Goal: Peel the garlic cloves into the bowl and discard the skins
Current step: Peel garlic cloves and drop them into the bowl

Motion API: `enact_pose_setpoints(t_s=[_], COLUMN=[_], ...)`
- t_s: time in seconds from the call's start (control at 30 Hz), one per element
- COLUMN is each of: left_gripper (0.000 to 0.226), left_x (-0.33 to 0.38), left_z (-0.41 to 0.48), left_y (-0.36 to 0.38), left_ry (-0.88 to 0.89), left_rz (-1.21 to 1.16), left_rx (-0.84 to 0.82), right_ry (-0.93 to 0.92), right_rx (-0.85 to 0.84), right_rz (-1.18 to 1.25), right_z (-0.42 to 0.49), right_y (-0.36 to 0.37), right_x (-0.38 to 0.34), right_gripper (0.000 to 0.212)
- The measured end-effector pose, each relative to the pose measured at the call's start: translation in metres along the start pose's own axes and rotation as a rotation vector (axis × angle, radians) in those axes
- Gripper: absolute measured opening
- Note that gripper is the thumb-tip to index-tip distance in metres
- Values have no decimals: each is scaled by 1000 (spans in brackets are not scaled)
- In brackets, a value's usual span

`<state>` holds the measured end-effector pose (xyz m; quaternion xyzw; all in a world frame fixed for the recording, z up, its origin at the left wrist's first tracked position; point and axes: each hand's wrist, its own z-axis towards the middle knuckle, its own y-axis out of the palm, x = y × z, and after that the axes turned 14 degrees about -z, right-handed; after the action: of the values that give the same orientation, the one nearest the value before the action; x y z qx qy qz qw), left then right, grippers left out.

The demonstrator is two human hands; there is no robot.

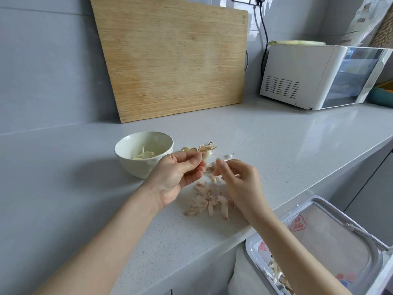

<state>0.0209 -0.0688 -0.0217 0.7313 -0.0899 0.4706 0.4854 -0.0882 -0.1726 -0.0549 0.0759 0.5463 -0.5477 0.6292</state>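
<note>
**Mid-peel: some cloves in the bowl, skins not yet binned**

From my remote seat I judge the job to be somewhere in the middle. The white bowl sits on the counter just left of the hands, and a few peeled cloves lie in its bottom. A loose heap of skins is spread on the counter below and between the wrists, so most of the discarding is not yet done. The lined bin stands open below the counter edge at lower right, with some scraps already inside. Just beyond the hands lie a few more garlic pieces; I read them as unpeeled cloves or husks, but I cannot tell which.

My left hand is palm up, and its fingers are curled in against the thumb, gripping the garlic clove. The clove pokes out pale past the fingertips, close to the right of the bowl's rim.

My right hand faces it, not quite touching. Its thumb and forefinger tips are drawn together on what looks like a flake of skin. That spot is blurred, so I take the pinch as likely rather than certain. The other fingers are loosely curled.
</note>
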Motion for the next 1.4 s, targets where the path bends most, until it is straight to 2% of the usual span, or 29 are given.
enact_pose_setpoints(t_s=[0.07,0.17,0.47,0.6,0.7,0.83,0.93,1.1,1.27,1.33,1.4], left_gripper=[9,8,7,11,6,12,16,15,13,15,15], left_x=[-1,-2,-6,-5,-8,-18,-18,-16,-15,-16,-16], left_z=[0,0,0,1,-2,-6,-7,-6,-6,-8,-9], left_y=[0,-1,-2,-5,-1,6,6,3,2,3,3], left_ry=[-12,-5,-30,-6,139,308,339,301,302,316,331], left_rz=[0,30,192,278,440,606,593,541,522,540,540], left_rx=[6,10,-20,-20,-44,-73,-45,8,14,6,7], right_ry=[-19,-40,-115,5,164,303,350,397,304,259,209], right_rx=[-5,2,-103,-179,-211,-243,-265,-193,-108,-130,-164], right_rz=[-10,87,242,473,521,575,566,553,327,299,243], right_z=[0,-2,-4,-5,-2,1,1,5,1,-1,-2], right_y=[0,-3,-7,-11,-12,-15,-13,-12,-14,-15,-14], right_x=[1,-1,-6,-5,-4,-2,-4,-3,1,1,-2], right_gripper=[13,24,11,8,12,17,20,25,37,46,45])
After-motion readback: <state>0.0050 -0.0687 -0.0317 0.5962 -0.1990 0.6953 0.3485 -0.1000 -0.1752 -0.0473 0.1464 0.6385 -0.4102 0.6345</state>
